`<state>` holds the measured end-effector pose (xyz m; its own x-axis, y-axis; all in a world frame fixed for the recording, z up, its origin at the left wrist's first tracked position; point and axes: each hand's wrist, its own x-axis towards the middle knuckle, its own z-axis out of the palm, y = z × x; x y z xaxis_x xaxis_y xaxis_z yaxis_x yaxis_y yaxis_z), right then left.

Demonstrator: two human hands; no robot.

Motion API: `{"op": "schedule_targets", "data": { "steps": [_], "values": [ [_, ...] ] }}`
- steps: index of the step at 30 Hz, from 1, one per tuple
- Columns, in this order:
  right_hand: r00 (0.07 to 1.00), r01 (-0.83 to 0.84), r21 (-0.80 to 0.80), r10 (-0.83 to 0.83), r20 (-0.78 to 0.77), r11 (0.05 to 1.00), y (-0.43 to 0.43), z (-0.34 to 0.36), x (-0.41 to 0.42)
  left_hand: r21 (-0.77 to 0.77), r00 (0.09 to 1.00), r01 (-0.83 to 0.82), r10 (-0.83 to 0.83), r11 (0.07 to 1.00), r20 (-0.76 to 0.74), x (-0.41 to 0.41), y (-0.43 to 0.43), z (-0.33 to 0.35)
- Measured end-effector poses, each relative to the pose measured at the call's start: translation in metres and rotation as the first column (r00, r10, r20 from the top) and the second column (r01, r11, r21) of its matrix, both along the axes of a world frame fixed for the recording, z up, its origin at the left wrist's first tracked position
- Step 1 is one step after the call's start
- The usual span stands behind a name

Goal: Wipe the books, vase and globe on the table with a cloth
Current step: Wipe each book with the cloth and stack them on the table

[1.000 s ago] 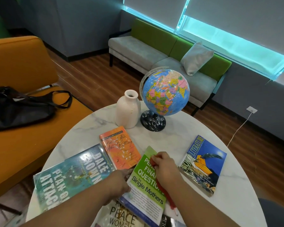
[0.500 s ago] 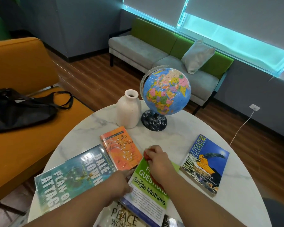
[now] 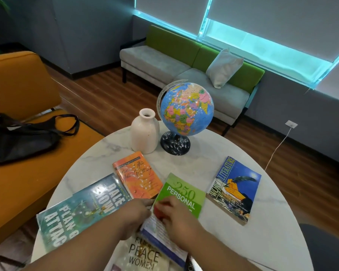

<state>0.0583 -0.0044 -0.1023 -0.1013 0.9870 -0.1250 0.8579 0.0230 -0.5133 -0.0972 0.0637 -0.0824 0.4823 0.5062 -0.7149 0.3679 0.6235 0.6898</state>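
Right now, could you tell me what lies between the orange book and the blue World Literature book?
The green book lies there, flat on the table, as the head view shows.

A round white marble table (image 3: 233,153) stands on a brown wood-plank floor (image 3: 106,94). Beyond the table, against the far wall, is a low grey sofa (image 3: 164,61) with a green backrest, and a pale grey cushion (image 3: 224,68) leans at its right end. Above the sofa a window strip (image 3: 262,47) glows cyan under grey roller blinds (image 3: 272,14). Left of the table sits a mustard-orange armchair (image 3: 18,85) with a black bag (image 3: 18,139) on its seat. Behind that rises a grey wall (image 3: 86,32) with dark skirting (image 3: 82,74). Right of the table, a white cable (image 3: 276,151) hangs from a wall socket (image 3: 291,124).
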Motion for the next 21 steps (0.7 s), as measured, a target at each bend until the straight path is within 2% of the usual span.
{"op": "schedule_targets", "data": {
  "steps": [2, 3, 5, 6, 7, 9, 11, 12, 14, 16, 18, 21],
  "values": [
    [0.982, -0.148, -0.028, 0.144, -0.118, 0.989, -0.018, 0.003, -0.006, -0.032, 0.999, -0.013, 0.014, 0.999, 0.034, -0.002, -0.001, -0.004],
    [0.968, -0.144, -0.092, 0.12, -0.221, 0.985, -0.027, 0.006, -0.002, -0.035, 0.999, -0.02, 0.021, 0.999, 0.033, -0.002, -0.002, -0.006],
    [0.957, -0.095, -0.129, 0.055, -0.285, 0.987, -0.035, 0.006, 0.012, -0.015, 1.0, -0.02, 0.02, 1.0, 0.015, -0.001, -0.006, -0.004],
    [0.97, -0.048, -0.051, 0.034, -0.24, 0.998, -0.036, 0.001, 0.023, 0.009, 1.0, -0.014, 0.014, 1.0, 0.005, 0.001, -0.007, -0.001],
    [0.961, 0.076, -0.073, -0.093, -0.262, 0.994, -0.035, -0.002, 0.03, 0.027, 1.0, -0.009, 0.009, 1.0, -0.006, 0.003, -0.01, 0.001],
    [0.95, 0.213, -0.046, -0.218, -0.223, 0.976, -0.03, -0.007, 0.036, 0.061, 0.999, -0.016, 0.018, 0.998, -0.03, 0.006, -0.013, 0.006],
    [0.977, 0.164, -0.019, -0.165, -0.135, 0.986, -0.028, -0.017, 0.021, 0.093, 0.996, -0.039, 0.046, 0.995, -0.073, 0.008, -0.013, 0.007],
    [0.997, 0.046, -0.012, -0.047, -0.054, 0.999, -0.033, -0.02, 0.008, 0.11, 0.994, -0.049, 0.059, 0.993, -0.092, 0.009, -0.013, 0.006],
    [0.979, -0.2, 0.068, 0.197, 0.048, 0.977, -0.048, -0.015, -0.007, 0.14, 0.99, -0.04, 0.058, 0.989, -0.132, 0.009, -0.014, 0.007],
    [0.925, -0.38, 0.078, 0.376, 0.053, 0.922, -0.061, -0.009, 0.002, 0.151, 0.987, -0.031, 0.053, 0.988, -0.148, 0.008, -0.015, 0.008],
    [0.929, -0.371, 0.056, 0.369, 0.043, 0.927, -0.065, -0.009, 0.024, 0.158, 0.988, -0.026, 0.049, 0.987, -0.145, 0.008, -0.017, 0.012],
    [0.992, -0.11, 0.097, 0.103, 0.071, 0.989, -0.07, -0.009, 0.056, 0.164, 0.986, -0.021, 0.047, 0.986, -0.158, 0.011, -0.02, 0.018]
  ]
}}
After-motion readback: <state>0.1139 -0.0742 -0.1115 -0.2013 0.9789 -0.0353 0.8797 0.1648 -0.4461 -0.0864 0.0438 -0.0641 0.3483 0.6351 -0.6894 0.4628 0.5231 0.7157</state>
